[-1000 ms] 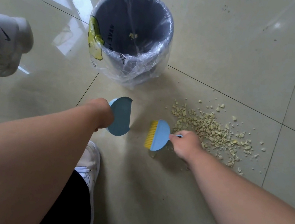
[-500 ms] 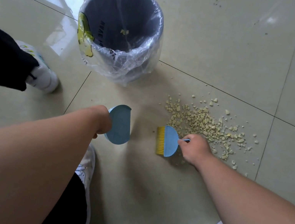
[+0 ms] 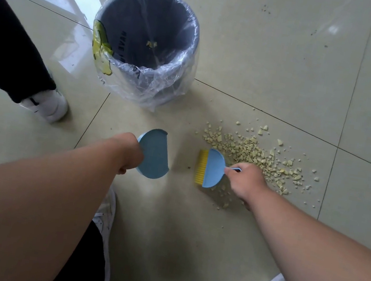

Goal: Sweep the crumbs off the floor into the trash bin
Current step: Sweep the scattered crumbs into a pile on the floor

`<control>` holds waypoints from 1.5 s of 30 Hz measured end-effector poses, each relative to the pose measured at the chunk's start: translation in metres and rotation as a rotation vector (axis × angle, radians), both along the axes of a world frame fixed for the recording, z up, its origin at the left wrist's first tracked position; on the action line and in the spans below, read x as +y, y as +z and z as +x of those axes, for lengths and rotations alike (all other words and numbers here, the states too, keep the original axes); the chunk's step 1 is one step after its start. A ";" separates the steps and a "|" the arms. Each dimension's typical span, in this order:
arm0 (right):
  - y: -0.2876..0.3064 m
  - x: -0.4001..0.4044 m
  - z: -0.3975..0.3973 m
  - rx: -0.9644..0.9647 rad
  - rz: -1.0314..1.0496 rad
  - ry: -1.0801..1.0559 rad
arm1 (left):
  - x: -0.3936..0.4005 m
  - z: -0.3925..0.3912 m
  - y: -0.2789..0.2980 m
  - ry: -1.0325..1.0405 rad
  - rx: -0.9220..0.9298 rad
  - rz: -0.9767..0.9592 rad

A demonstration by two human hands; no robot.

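The handle of the dustpan [image 3: 154, 154] is hidden behind the left hand [image 3: 129, 153], whose fingers are out of sight, though the hand plainly grips the pan and holds it above the floor tiles [image 3: 267, 56]. The brush [image 3: 210, 168] handle is mostly covered by the right hand [image 3: 245, 182], which is curled round it; the yellow bristles point left, toward the dustpan. Some crumbs [image 3: 251, 151] lie under that hand and cannot be made out. The rest form a pale yellow scatter of small broken bits on the floor, right of the brush. The trash bin [image 3: 144, 42], lined with clear plastic, stands behind the dustpan, a few bits inside.
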State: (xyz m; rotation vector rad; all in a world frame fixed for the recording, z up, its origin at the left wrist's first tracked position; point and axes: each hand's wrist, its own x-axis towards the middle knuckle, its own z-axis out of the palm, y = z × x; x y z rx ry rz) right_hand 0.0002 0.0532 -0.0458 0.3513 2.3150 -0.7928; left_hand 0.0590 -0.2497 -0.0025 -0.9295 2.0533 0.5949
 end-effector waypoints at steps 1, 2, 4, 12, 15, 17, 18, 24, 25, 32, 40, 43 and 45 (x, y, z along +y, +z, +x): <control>-0.001 -0.007 -0.002 -0.007 -0.012 -0.014 | -0.001 0.000 -0.001 -0.009 0.009 0.001; -0.001 -0.014 -0.003 -0.014 -0.022 -0.023 | -0.002 -0.001 0.000 -0.013 0.016 0.004; -0.002 -0.030 -0.007 -0.027 -0.044 -0.033 | -0.003 -0.002 0.000 -0.024 0.024 0.007; -0.012 -0.079 -0.027 -0.034 -0.118 -0.016 | -0.015 -0.011 -0.011 -0.167 0.013 -0.087; -0.014 -0.085 -0.037 -0.028 -0.074 -0.030 | -0.016 -0.017 -0.015 -0.205 0.013 -0.081; -0.016 -0.081 -0.045 -0.027 -0.054 -0.058 | -0.015 -0.021 -0.015 -0.180 0.055 -0.047; -0.017 -0.078 -0.049 -0.021 -0.051 -0.079 | -0.015 -0.022 -0.019 -0.159 0.080 -0.040; -0.018 -0.043 -0.065 0.000 -0.009 -0.167 | -0.012 -0.033 -0.032 -0.064 0.198 0.037; -0.019 -0.036 -0.066 0.008 -0.001 -0.181 | -0.010 -0.035 -0.032 -0.066 0.210 0.041; -0.015 0.002 -0.069 0.026 0.037 -0.238 | -0.002 -0.046 -0.025 -0.018 0.285 0.076; -0.011 -0.032 -0.077 0.067 -0.119 -0.208 | -0.009 -0.042 -0.031 -0.004 0.332 0.038; -0.018 -0.062 -0.089 0.080 -0.178 -0.250 | -0.016 -0.037 -0.036 -0.050 0.321 0.009; -0.021 -0.079 -0.098 0.086 -0.189 -0.264 | -0.021 -0.036 -0.039 -0.053 0.319 0.005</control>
